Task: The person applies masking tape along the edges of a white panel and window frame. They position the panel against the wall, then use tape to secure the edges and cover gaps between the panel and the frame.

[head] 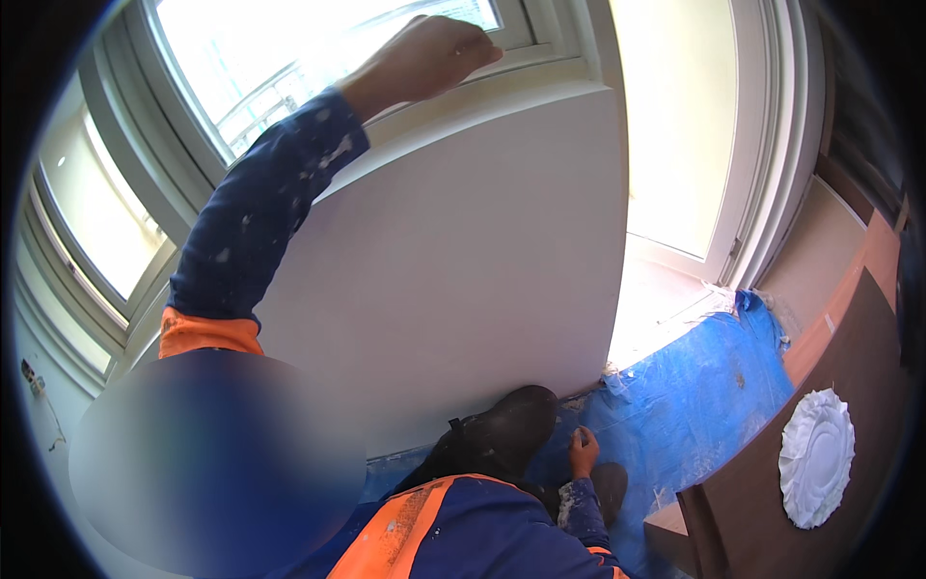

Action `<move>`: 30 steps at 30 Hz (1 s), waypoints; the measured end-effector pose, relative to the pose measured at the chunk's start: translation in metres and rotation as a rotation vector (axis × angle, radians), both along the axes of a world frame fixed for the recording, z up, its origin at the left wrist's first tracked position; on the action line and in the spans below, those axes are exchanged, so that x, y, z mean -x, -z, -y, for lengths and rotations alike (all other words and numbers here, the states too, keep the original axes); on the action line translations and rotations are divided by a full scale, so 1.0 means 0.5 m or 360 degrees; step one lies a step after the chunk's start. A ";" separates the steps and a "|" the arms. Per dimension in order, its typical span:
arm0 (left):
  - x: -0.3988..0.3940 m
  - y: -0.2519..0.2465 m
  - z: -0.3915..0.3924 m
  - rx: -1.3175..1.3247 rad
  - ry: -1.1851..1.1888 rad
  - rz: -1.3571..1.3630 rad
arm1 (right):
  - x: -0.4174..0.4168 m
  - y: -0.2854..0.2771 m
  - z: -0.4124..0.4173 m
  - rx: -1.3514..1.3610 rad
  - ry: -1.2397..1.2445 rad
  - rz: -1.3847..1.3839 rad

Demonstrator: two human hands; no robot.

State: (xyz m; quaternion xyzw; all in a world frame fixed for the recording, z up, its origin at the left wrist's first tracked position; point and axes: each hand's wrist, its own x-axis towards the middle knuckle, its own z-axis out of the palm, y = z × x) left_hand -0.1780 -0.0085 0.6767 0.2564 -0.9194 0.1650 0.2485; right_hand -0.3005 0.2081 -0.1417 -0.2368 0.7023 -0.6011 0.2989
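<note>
My left hand point(434, 58), at the end of a raised, paint-spotted navy sleeve, is at the top by the lower part of a window frame point(553, 54). Its fingers are curled, their tips turned away, so whether it holds anything is hidden. The window sill point(506, 108) runs just below it, above a smooth pale wall point(463, 253). Low in the view, my right hand point(583, 452) hangs beside my dark-clad legs, above the blue floor sheeting point(680, 391). Its fingers are partly bent, and I cannot make out whether something small is between them.
An open doorway point(673, 304) with a white frame lies right of the wall. At the lower right stands a brown board point(752, 463) bearing a white ruffled, plastic-like round cover point(817, 459). Another window point(101, 210) is at the far left. A blurred patch hides the lower left.
</note>
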 end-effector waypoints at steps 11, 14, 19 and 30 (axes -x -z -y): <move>-0.498 0.243 -0.266 0.0621 -0.0140 -0.0619 | -0.035 -0.083 -0.032 0.0038 0.0016 -0.0069; -0.480 0.417 -0.290 0.0267 0.0132 -0.0798 | -0.041 -0.163 -0.037 0.0117 0.0121 -0.0046; -0.339 0.651 -0.280 -0.0687 0.0317 -0.0883 | -0.035 -0.407 -0.056 0.0392 0.0088 -0.0048; -0.347 0.680 -0.321 -0.1546 0.0731 -0.0980 | -0.203 -0.915 -0.109 0.0806 -0.0434 -0.0372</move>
